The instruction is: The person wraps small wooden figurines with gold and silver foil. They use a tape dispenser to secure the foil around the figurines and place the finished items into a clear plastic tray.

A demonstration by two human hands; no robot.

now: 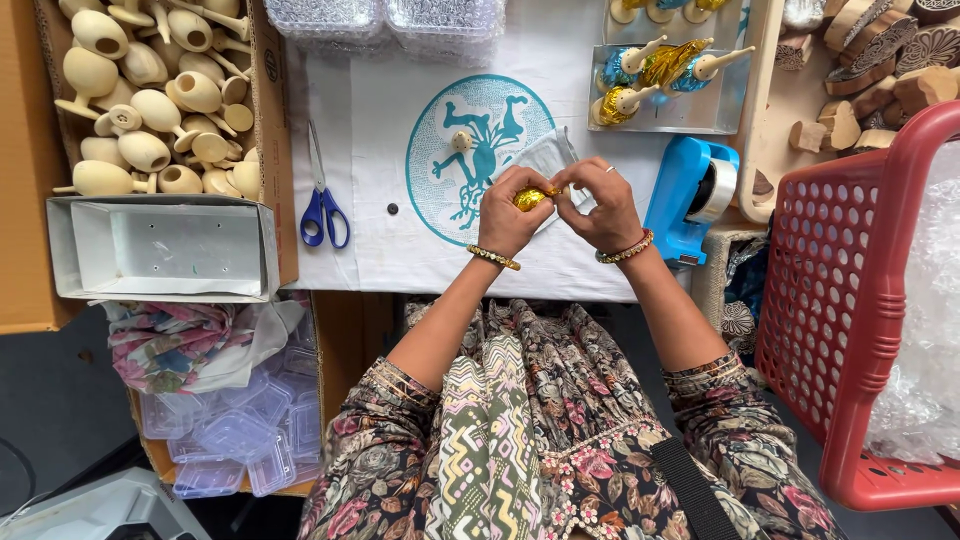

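My left hand [512, 212] and my right hand [603, 205] meet over the white cloth [380, 180], both pinching a small gold foil-wrapped piece [531, 197] between the fingertips. A clear plastic sleeve [548, 155] lies just beyond the hands. A small bare wooden knob [461, 141] rests on the teal round print [470, 150] to the upper left of my left hand. Both wrists wear beaded bracelets.
A cardboard box of plain wooden rattles [150, 90] stands far left, a white open box [165, 248] below it. Blue scissors [322, 205], a blue tape dispenser [692, 195], a tray of foil-wrapped rattles [665, 75], a red basket [850, 300] and clear plastic boxes [235, 430] surround me.
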